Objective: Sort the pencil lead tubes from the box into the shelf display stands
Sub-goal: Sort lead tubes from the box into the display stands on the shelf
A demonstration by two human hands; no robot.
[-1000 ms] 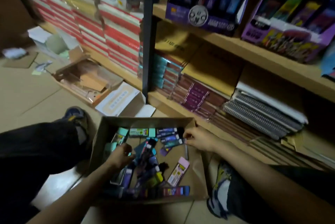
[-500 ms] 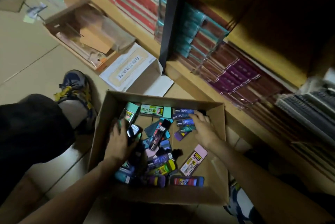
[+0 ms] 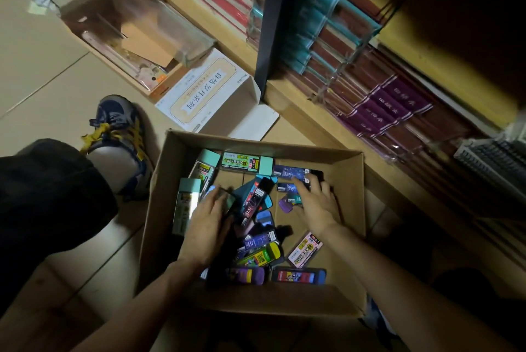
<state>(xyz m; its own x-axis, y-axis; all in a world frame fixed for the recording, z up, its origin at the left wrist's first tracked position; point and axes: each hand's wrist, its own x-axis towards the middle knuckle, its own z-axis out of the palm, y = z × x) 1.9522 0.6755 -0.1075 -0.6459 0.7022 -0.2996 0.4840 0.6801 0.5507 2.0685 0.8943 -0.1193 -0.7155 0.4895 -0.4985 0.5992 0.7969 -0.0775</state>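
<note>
Cardboard walls hold everything we are after: the pencil lead tubes lie in a loose heap inside the box, pointing every which way, none yet out of it. Against the box's far wall two dark blue tubes lie one in front of the other, their long axes running along that wall and so crosswise to our fingers. Our right hand is on top of them, fingers spread and fairly straight, tips resting on the tubes and closed round none.

Our left hand lies over the heap toward the box's left wall, fingers bent over a dark tube. Whether it grips that tube or merely covers it we cannot tell. Of our two hands the right is plainly nearer the blue pair, and we judge the next move to be a pinch across their narrow width, then a lift over the far wall.

A mint-capped tube lies along the same wall just left of them, and a pink tube lies slantwise toward the box's near right corner. Beyond the box's far right side runs the shelf, stacked with notebooks; no display stand shows. Left of the box our shoe is planted on the floor.
</note>
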